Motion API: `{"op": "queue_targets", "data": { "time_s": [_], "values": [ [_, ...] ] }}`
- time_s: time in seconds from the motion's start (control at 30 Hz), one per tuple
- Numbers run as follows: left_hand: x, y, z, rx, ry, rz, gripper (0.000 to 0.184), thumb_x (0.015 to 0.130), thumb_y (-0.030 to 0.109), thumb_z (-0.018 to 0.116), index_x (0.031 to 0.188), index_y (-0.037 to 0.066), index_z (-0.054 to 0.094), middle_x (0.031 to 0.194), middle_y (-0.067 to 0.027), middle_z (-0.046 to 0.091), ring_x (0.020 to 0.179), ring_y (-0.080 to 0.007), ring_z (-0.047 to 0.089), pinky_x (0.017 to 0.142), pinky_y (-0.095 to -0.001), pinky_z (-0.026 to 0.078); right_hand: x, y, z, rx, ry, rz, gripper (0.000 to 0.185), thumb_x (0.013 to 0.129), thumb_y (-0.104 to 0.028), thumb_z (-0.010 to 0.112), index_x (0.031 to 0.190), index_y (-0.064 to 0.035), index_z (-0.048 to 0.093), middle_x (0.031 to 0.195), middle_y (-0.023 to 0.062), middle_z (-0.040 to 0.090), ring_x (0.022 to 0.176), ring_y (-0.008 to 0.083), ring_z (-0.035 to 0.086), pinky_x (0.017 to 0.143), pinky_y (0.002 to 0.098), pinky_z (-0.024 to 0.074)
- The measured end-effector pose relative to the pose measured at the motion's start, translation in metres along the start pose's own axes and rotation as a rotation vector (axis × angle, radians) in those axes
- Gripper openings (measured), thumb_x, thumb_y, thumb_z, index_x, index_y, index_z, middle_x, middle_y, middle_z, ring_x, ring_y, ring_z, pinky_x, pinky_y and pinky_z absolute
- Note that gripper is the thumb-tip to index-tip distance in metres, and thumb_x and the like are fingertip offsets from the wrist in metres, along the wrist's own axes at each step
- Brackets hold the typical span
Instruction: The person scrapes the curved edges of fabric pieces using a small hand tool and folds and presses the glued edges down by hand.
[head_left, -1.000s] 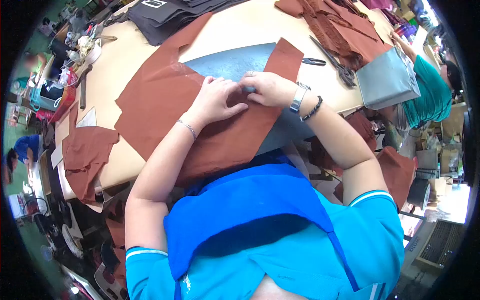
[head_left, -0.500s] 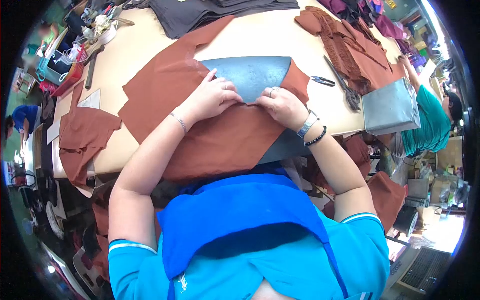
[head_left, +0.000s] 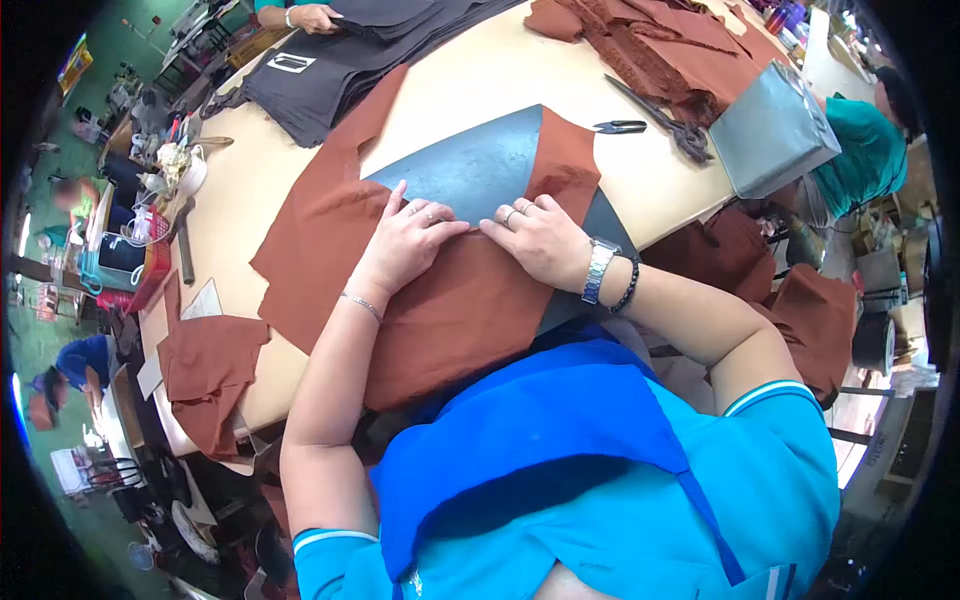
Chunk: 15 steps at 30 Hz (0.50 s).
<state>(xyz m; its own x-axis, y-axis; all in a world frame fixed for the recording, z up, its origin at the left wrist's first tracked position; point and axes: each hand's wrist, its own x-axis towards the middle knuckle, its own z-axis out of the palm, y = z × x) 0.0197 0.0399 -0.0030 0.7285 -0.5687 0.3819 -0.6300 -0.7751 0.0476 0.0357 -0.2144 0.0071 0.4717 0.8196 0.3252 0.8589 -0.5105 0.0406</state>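
Note:
A reddish-brown, leather-like sheet [head_left: 450,320] lies over a dark smooth board [head_left: 465,165] at the table's near edge. My left hand [head_left: 410,245] has its thumb and bent fingers on the sheet's edge, with one finger pointing up over the board. Just to the right, my right hand [head_left: 540,240] has its fingers curled and its thumb on the same edge. The two thumb tips almost meet there. What lies under the fingertips is hidden. A wristwatch [head_left: 600,270] and a dark bead bracelet are on my right wrist.
Small snips [head_left: 620,127] and dark scissors [head_left: 665,120] lie right of the board, near a grey metal block [head_left: 775,130]. Dark sheets [head_left: 340,70] are stacked at the back, with a co-worker's hand [head_left: 315,18] on them. A hammer [head_left: 185,240] and brown scraps [head_left: 210,370] lie left.
The view has turned, so the table appears tilted. A co-worker's hand now shows at the dark stack. My hands stay at the sheet's edge, the right fingers a little more raised.

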Motion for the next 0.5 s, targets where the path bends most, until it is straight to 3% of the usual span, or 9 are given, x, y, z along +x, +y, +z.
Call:
{"op": "queue_targets", "data": {
  "time_s": [0.23,0.5],
  "values": [
    [-0.010,-0.027,-0.001,0.047,0.092,-0.012,0.021,0.082,0.010,0.068,0.095,0.025,0.074,0.096,0.0078,0.067,0.095,-0.0114,0.064,0.113,-0.0542,0.033,0.006,-0.012,0.002,0.041,-0.035,0.038,0.034,0.089,-0.013,0.050,0.120,-0.0075,0.061,0.107,0.0059,0.061,0.099,0.0214,0.058,0.078,0.0359,0.0454],
    [-0.012,-0.031,0.009,0.056,0.143,-0.047,0.020,0.082,0.012,0.069,0.095,0.026,0.074,0.097,0.0086,0.068,0.095,-0.0113,0.065,0.112,-0.0561,0.033,0.013,-0.020,-0.001,-0.013,-0.127,0.105,0.044,0.091,-0.015,0.049,0.134,-0.0145,0.055,0.113,0.0068,0.059,0.104,0.0236,0.058,0.077,0.0379,0.0457]
  ]
}}
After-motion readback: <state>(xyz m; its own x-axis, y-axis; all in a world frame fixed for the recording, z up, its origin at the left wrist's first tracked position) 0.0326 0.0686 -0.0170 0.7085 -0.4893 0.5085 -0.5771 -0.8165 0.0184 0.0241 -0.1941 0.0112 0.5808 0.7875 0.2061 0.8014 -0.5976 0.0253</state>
